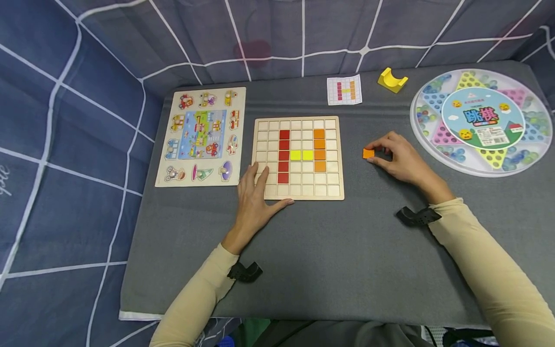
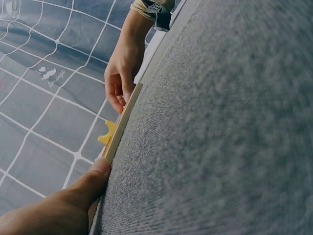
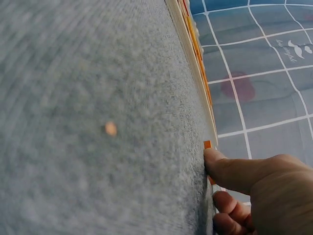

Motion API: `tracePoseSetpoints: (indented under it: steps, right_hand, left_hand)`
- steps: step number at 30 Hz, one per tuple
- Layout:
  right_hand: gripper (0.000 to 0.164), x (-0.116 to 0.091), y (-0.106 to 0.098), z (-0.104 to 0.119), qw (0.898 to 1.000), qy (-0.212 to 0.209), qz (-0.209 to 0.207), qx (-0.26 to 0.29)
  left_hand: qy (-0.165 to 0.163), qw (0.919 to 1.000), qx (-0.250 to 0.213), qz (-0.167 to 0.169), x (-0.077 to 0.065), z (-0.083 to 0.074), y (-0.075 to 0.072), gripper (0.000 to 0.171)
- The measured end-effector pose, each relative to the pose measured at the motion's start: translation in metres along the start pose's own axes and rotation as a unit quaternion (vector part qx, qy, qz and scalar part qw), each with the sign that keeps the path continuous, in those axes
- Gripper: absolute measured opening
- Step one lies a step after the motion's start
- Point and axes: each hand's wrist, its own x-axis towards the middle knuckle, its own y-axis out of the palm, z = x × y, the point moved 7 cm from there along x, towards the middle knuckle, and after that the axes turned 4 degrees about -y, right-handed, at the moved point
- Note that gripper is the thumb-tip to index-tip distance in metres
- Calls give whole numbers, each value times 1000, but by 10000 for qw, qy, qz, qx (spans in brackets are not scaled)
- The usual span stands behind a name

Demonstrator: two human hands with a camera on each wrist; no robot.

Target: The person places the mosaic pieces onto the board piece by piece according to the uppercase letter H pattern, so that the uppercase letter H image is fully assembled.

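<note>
A square wooden grid board [image 1: 333, 179] lies flat on the grey cloth. On it stand a column of red tiles [image 1: 284, 145], two yellow tiles [image 1: 308, 154] and a shorter column of orange tiles [image 1: 319, 144]. My left hand [image 1: 253, 205] rests at the board's lower left corner, fingers spread and mostly straight. Its thumb [image 2: 88, 183] lies against the near edge in the left wrist view. To the right of the board, my right hand [image 1: 396, 156] pinches a loose orange tile [image 1: 368, 153] between thumb and fingers, low over the cloth.
Behind the board lies a small printed card [image 1: 334, 99] with a coloured grid pattern. Beside it stands a yellow curved block [image 1: 392, 81]. A wooden picture puzzle [image 1: 162, 178] is on the left; a round Chinese checkers set [image 1: 481, 115] is at the right. Hanging cloth borders the table.
</note>
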Motion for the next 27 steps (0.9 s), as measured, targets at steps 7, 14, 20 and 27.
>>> tracePoseSetpoints:
  steps: [7,14,20,27]
  right_hand:
    - [30,-1,0,0,9991,-236,18,351]
    - [33,-1,0,-3,9983,-206,173,521]
    - [33,0,0,-4,9981,-216,201,546]
    - [33,-1,-1,-3,9982,-239,203,505]
  left_hand:
    - [48,10000,9,-26,1,0,0,102]
    - [35,10000,-22,-12,0,0,0,102]
    - [11,10000,-56,13,0,1,1,102]
    - [32,9999,-95,14,0,1,1,103]
